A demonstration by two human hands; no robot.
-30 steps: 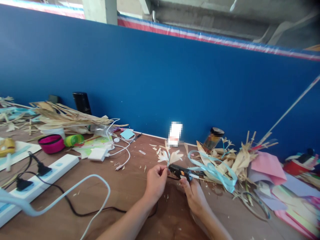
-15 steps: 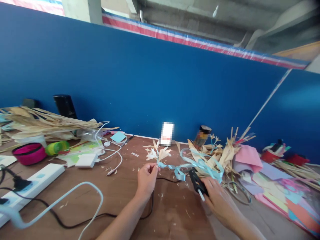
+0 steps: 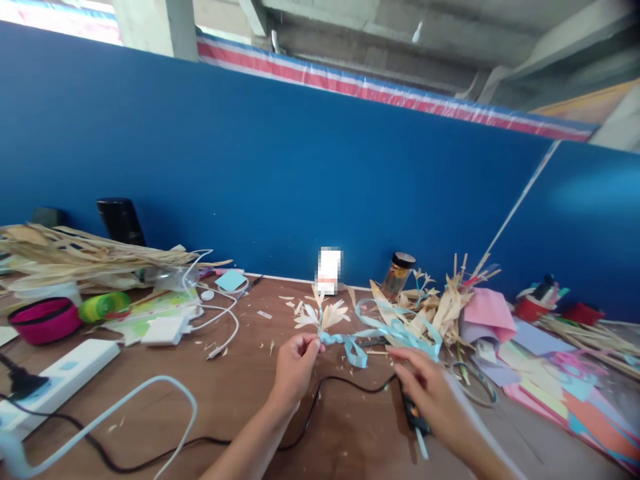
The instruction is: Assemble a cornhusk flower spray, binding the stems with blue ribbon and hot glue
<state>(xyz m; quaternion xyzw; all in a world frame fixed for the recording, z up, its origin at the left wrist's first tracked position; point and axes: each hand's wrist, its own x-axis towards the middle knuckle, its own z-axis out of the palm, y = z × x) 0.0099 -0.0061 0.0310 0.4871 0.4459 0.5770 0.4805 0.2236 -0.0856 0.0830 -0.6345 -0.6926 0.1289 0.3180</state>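
In the head view my left hand (image 3: pixel 296 365) is closed in a pinch on the stem of a husk flower (image 3: pixel 323 313), whose pale petals fan out above my fingertips. A light-blue ribbon (image 3: pixel 356 353) runs from that pinch to the right in loose loops. My right hand (image 3: pixel 425 380) has its fingers stretched out, apart from the ribbon. Below the right palm lies a black glue gun (image 3: pixel 415 412) with a pale glue stick poking out of its back end; the hand partly covers it.
A black cord (image 3: pixel 345 379) crosses the brown table. Dried husks (image 3: pixel 445 310), a lidded jar (image 3: pixel 399 272) and coloured paper (image 3: pixel 545 373) lie to the right. On the left are a white power strip (image 3: pixel 75 373), a white adapter (image 3: pixel 163 330) and more husk strips (image 3: pixel 75 250). A blue partition (image 3: pixel 280 160) stands behind.
The glue gun has gone from my right hand's grip to the table, nearer me. My right fingers have opened out toward the ribbon. My left hand keeps its pinch on the flower.
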